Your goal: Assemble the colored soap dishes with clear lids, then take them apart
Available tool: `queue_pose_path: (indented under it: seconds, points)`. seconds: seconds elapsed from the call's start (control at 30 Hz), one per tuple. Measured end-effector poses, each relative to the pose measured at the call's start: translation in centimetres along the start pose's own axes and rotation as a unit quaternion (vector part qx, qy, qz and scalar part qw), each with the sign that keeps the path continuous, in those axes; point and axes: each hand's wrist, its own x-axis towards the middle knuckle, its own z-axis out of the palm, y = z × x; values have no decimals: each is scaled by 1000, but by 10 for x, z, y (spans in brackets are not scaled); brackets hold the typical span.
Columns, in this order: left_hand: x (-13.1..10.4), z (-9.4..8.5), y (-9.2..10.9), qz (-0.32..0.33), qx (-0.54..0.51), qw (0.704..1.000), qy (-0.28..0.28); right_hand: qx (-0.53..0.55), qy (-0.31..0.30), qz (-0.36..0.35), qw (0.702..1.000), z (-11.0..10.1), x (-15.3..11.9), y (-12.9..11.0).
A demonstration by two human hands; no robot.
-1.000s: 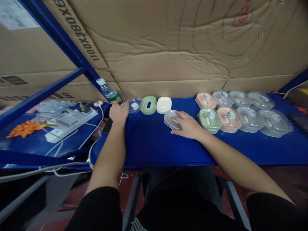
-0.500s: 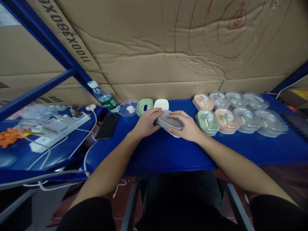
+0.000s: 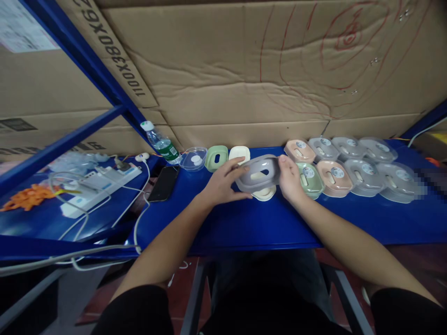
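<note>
Gray cover (image 3: 248, 183) has tipped up since half a second ago, showing its oval hole and a cream piece (image 3: 264, 196) partly beneath. Landmark: lidded green box (image 3: 310, 180). Cover sits just left of it, both ends held; right grip (image 3: 291, 179) pinches the near end, left grip (image 3: 223, 184) spans the far end, fingers spread, thumb low. Cream piece is on the surface (image 3: 240, 228), also left of the green box; contact with cover, can't tell. Risks: smooth-looking plastic could slide from the wide left hold and knock the cream piece; right knuckles, crowding the green box, could nudge it.
</note>
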Motion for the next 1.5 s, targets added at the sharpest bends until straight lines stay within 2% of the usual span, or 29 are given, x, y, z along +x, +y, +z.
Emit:
queue_pose_path:
  seconds: [0.07, 0.17, 0.23, 0.3, 0.37, 0.43, 0.53, 0.63, 0.73, 1.03, 1.23, 1.4, 1.5]
  points:
    - [3, 0, 2, 30, 22, 999, -27, 33, 21, 29, 999, 1, 6, 5]
    - [4, -3, -6, 7, 49, 998, -44, 50, 13, 56, 997, 1, 10, 8]
    - [3, -6, -19, -34, 54, 998, -27, 16, -24, 33, 999, -1, 9, 6]
    - [-1, -11, -35, -103, 72, 992, 21, -75, -88, -38, 993, -4, 5, 0]
    - [-6, -14, -51, -185, 102, 974, 77, -200, -170, -115, 958, -7, -1, -5]
    - [-11, -16, -65, -250, 124, 955, 102, -301, -258, -147, 906, -7, -7, -8]
    - [-18, -14, -77, -307, 137, 938, 87, -378, -360, -133, 842, -5, -14, -8]
    - [-20, -10, -79, -349, 155, 922, 63, -403, -411, -110, 810, -6, -15, -6]
    - [-20, -8, -76, -369, 170, 912, 57, -411, -431, -100, 797, -10, -13, -6]
    - [-16, -14, -70, -374, 158, 914, 22, -403, -463, -111, 782, -20, -13, -19]
    - [-14, -13, -68, -382, 160, 909, 41, -382, -442, -139, 800, -16, -13, -21]
    - [-11, -12, -61, -391, 166, 905, 16, -424, -458, -137, 770, -15, -13, -27]
    - [-11, -13, -60, -395, 177, 902, 1, -429, -463, -137, 764, -15, -13, -29]
